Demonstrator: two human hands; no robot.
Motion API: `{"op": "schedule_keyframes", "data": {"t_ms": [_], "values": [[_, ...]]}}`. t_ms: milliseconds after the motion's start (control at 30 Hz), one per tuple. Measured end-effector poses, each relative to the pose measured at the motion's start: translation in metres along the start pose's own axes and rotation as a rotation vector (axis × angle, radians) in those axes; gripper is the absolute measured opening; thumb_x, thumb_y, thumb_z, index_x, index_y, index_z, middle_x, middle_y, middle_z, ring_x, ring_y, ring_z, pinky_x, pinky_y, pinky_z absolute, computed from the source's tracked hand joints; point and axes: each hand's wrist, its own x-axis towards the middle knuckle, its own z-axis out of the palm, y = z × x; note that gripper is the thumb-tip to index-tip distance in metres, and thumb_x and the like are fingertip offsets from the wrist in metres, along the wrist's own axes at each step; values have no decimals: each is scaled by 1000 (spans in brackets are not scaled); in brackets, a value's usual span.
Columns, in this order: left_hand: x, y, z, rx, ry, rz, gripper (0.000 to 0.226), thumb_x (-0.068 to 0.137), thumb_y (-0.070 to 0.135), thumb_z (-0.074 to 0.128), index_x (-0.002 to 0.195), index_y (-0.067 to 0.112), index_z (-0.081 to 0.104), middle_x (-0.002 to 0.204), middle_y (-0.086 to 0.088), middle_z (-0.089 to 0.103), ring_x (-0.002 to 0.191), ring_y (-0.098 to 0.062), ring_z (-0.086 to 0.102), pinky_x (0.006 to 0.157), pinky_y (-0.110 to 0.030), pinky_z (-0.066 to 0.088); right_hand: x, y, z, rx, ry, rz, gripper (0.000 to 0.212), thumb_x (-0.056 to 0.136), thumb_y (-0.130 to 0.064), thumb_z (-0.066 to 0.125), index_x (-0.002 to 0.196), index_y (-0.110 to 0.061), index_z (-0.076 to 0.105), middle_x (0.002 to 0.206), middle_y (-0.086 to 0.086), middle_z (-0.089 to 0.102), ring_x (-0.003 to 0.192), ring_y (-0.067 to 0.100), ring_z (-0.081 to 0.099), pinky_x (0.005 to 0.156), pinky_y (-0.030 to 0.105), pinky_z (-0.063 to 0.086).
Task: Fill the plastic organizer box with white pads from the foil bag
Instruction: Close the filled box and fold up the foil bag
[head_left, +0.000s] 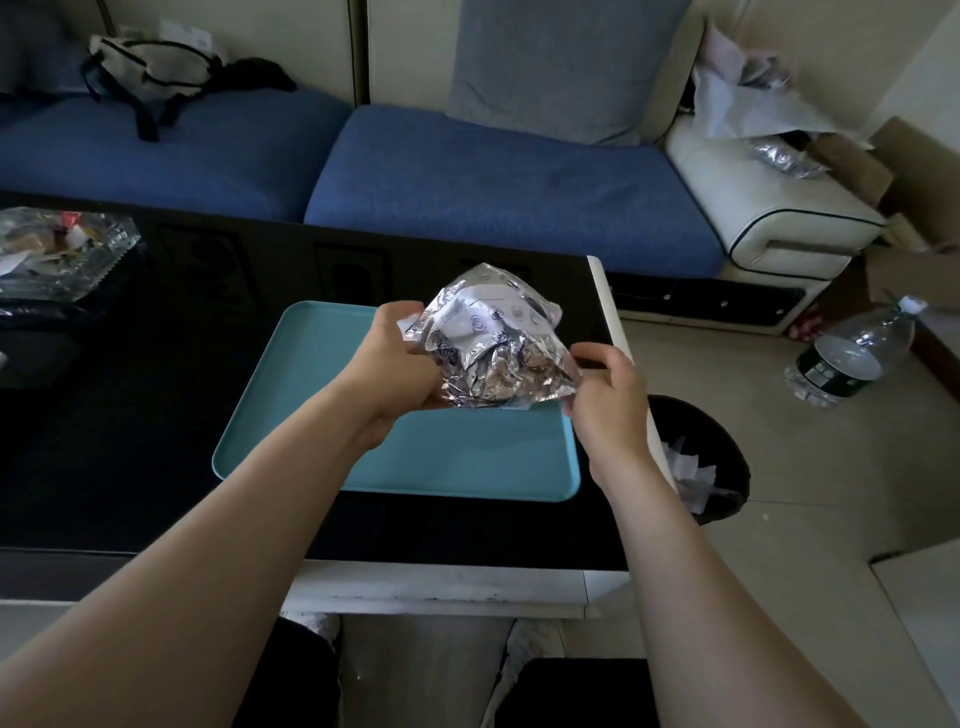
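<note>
A crumpled silver foil bag (493, 338) with a white printed label is held in the air above a teal tray (322, 364) on the black table. My left hand (400, 358) grips the bag's left side and underside. My right hand (608, 395) pinches its lower right corner. No white pads and no plastic organizer box can be seen; the bag's contents are hidden.
A glass dish (62, 254) full of scraps sits at the table's far left. A black bin (701, 457) with paper stands on the floor to the right of the table, a water bottle (852, 353) beyond it. A blue sofa (467, 171) lies behind.
</note>
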Motion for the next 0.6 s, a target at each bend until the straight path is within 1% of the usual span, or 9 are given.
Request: {"op": "schedule_keyframes", "data": {"t_ms": [67,133,167,200,267,333,433,500,600], "values": [[2,0,-3,9,28,-25,72,85,-15,66,142,19,37,116,-18,71,95,-32,75,78,-44,67,-1,-3,1,102,-99,93,30,95,-30,48,101,-24,77,100,0,78,95,25,76,70,38,64],[3,-4,-5,13,85,-10,69,84,-7,75,135,18,35,119,-20,66,93,-34,76,79,-47,67,-5,-7,2,136,-161,112,34,90,-50,65,101,-20,77,97,2,79,83,27,79,69,39,66],[4,-6,-5,59,140,26,69,84,-2,79,131,21,34,122,-20,62,95,-37,76,80,-50,66,-7,-8,2,148,-172,102,38,87,-53,75,104,-18,74,97,3,80,76,27,79,68,39,66],[3,-8,-5,119,196,68,67,83,5,81,126,23,33,124,-17,58,96,-38,75,80,-51,66,-8,-7,3,169,-170,79,40,86,-49,81,107,-16,71,99,4,80,70,28,78,66,39,65],[1,-9,-4,192,283,127,57,86,20,82,119,20,36,127,-12,52,98,-35,73,77,-47,67,-11,-7,6,216,-140,34,37,89,-36,85,109,-11,66,104,8,79,67,28,78,65,42,65],[0,-6,-2,196,287,75,46,89,40,79,114,12,53,124,-13,61,87,-29,78,76,-43,67,-12,-9,7,264,-109,23,37,91,-31,84,113,-11,64,112,10,76,66,30,78,70,48,67],[-2,1,1,185,191,-58,63,89,64,70,105,3,71,112,-9,71,76,-25,80,78,-44,67,-12,-8,9,271,-91,-16,31,93,-27,81,114,-14,62,116,9,73,74,25,79,68,46,67],[-4,2,2,217,168,-53,64,91,65,67,104,3,72,107,-4,72,77,-23,80,72,-46,67,-11,-6,10,224,-80,-79,28,92,-31,82,109,-19,63,112,7,75,85,19,78,67,43,67],[-4,-2,0,298,167,-36,46,98,50,66,103,5,71,111,-4,70,78,-21,80,73,-46,67,-10,-3,11,143,-74,-145,29,85,-43,82,104,-30,64,104,-3,77,93,17,77,78,50,66]]}}
